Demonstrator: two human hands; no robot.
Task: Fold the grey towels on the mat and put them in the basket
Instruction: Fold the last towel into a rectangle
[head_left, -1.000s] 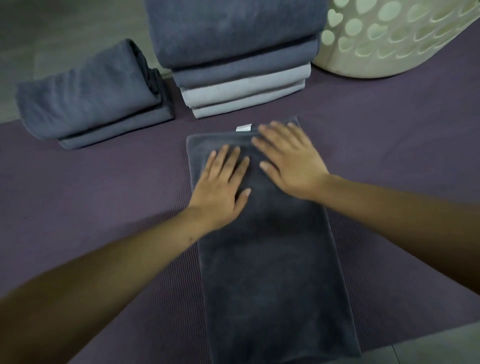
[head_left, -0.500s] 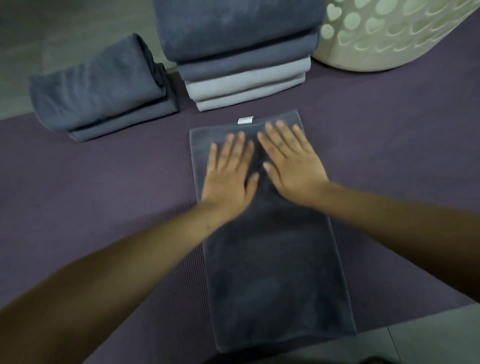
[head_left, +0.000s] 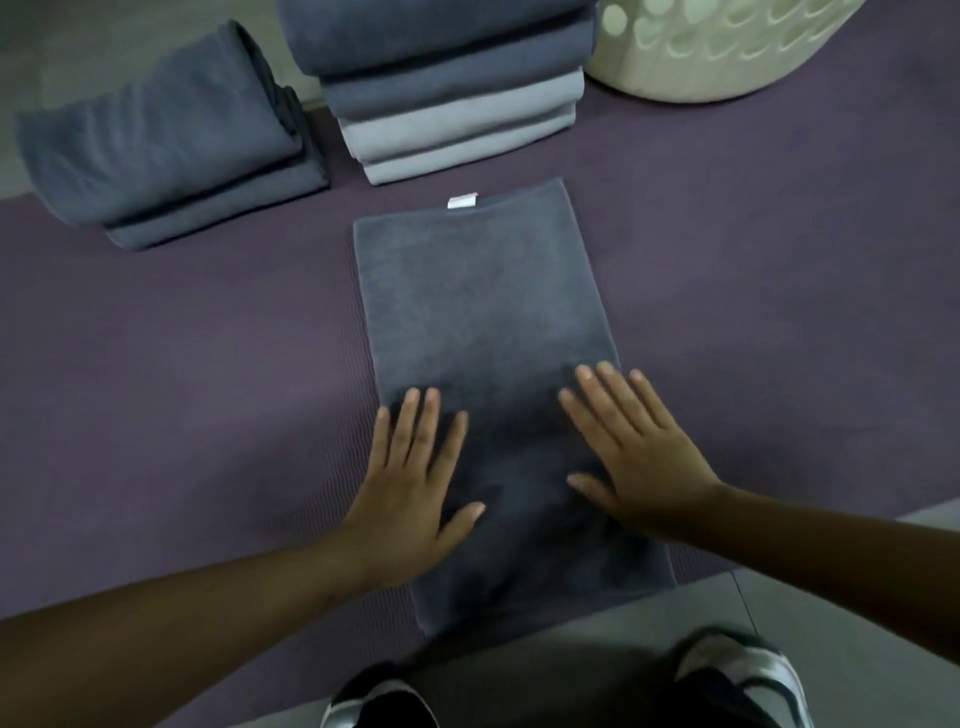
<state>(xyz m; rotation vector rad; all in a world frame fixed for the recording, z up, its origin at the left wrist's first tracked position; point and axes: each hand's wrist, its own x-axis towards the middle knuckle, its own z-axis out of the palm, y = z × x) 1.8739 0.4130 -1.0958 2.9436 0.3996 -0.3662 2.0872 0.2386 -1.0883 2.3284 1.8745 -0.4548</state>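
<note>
Dark grey terry towel (head_left: 483, 332), folded to long strip, lies flat on purple ribbed mat (head_left: 182, 364), near end by feet

Left hand (head_left: 410, 483), right hand (head_left: 636, 457): each grip spread, palm down on cloth, pinching nothing

Judgement: smoothing step; press evenly, sweep outward, square edges before next fold toward white label (head_left: 462, 201)

Cream perforated plastic basket (head_left: 675, 67) far right, well apart

A purple mat (head_left: 182, 364) carries one flat grey towel (head_left: 483, 301), folded stacks (head_left: 452, 104), a basket (head_left: 701, 57).
</note>
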